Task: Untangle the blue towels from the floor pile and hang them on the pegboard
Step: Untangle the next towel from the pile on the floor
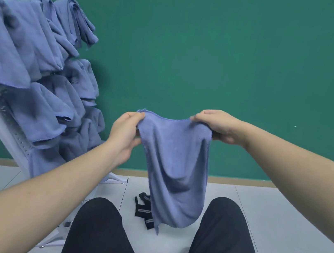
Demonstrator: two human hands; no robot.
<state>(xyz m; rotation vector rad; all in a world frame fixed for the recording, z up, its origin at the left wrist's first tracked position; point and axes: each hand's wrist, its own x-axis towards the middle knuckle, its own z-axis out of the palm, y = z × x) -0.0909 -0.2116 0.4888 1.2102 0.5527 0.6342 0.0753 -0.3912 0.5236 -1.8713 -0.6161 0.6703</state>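
Observation:
A blue towel [175, 166] hangs in front of me, stretched by its top edge between both hands. My left hand [125, 133] pinches the top left corner. The top right corner is gripped by my right hand [220, 125]. The towel's lower end dangles just above the floor between my knees. The white pegboard [15, 138] leans at the left, with several blue towels [31, 58] draped over it from top to bottom. No towel pile shows on the floor.
A small black item with grey stripes [145, 209] lies on the grey tiled floor [278, 218], partly behind the held towel. My legs in dark trousers [102, 235] fill the bottom. A green wall [215, 57] stands behind. The pegboard's white foot [117, 178] juts out.

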